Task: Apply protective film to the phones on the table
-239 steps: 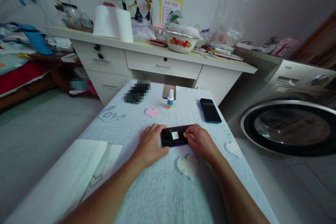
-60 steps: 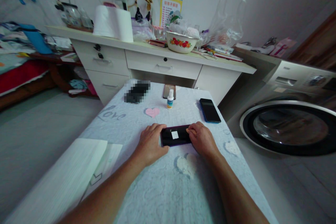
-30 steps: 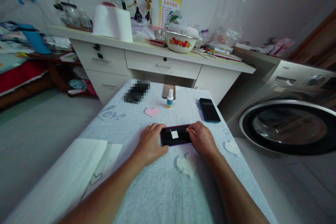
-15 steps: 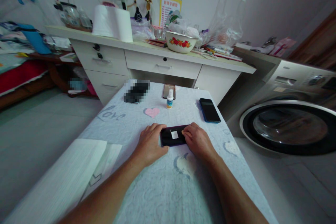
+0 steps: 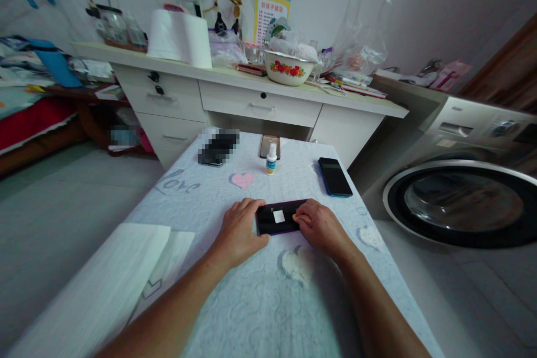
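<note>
A dark phone [image 5: 272, 226] lies crosswise on the cloth-covered table, with a small white square [image 5: 279, 216] on its face. My left hand [image 5: 241, 232] grips the phone's left end between thumb and fingers. At the right end, my right hand [image 5: 319, 226] is closed, its fingertips pressed together on the phone's surface; whatever they may pinch is hidden. Beyond the phone stands a small white spray bottle [image 5: 271, 160] with a blue and yellow label.
A blue-edged phone [image 5: 335, 177] lies at the right, a brown case or phone [image 5: 265, 147] behind the bottle, and a blurred-out dark item [image 5: 218, 146] back left. White sheets [image 5: 104, 274] cover the table's left side. A washing machine [image 5: 419, 140] stands right.
My right hand has shifted slightly to the right along the phone, its fingers still pressed together. My left hand and the phone are almost unmoved.
</note>
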The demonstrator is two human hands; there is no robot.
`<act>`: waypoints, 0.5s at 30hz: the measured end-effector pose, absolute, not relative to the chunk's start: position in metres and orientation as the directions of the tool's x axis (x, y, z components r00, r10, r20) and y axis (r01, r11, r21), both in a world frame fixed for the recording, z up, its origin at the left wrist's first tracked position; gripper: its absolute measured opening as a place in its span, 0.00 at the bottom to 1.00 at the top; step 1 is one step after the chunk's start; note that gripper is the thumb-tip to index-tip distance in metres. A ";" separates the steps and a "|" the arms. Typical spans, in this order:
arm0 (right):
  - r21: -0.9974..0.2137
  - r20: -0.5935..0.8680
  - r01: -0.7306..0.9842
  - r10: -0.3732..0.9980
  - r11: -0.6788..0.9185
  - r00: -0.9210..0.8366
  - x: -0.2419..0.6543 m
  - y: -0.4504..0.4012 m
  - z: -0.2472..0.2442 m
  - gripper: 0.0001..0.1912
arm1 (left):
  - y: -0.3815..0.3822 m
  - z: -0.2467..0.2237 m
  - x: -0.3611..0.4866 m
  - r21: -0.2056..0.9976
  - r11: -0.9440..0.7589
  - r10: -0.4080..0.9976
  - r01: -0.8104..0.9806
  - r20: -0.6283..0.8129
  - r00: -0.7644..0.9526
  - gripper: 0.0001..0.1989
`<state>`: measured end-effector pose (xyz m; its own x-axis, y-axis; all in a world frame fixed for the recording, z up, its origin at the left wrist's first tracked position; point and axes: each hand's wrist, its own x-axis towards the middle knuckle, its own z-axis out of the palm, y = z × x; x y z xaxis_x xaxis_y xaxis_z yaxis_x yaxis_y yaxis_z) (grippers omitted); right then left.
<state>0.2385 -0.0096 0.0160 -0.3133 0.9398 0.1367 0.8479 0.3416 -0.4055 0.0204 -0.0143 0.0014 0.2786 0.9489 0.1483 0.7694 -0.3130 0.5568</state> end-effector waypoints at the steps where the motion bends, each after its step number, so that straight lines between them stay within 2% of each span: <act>1: -0.405 0.142 0.849 0.941 0.339 -0.308 0.242 -0.009 0.016 0.06 | -0.014 0.001 0.020 0.559 -0.312 0.949 0.768 0.148 0.278 0.27; 9: -0.350 0.125 0.913 0.976 0.210 -0.177 0.262 -0.004 0.018 0.06 | -0.015 0.005 0.022 0.571 -0.294 0.954 0.766 0.129 0.270 0.27; 15: -0.341 0.113 0.921 0.980 0.190 -0.161 0.258 -0.003 0.017 0.07 | -0.014 0.000 0.020 0.568 -0.314 0.948 0.761 0.152 0.278 0.27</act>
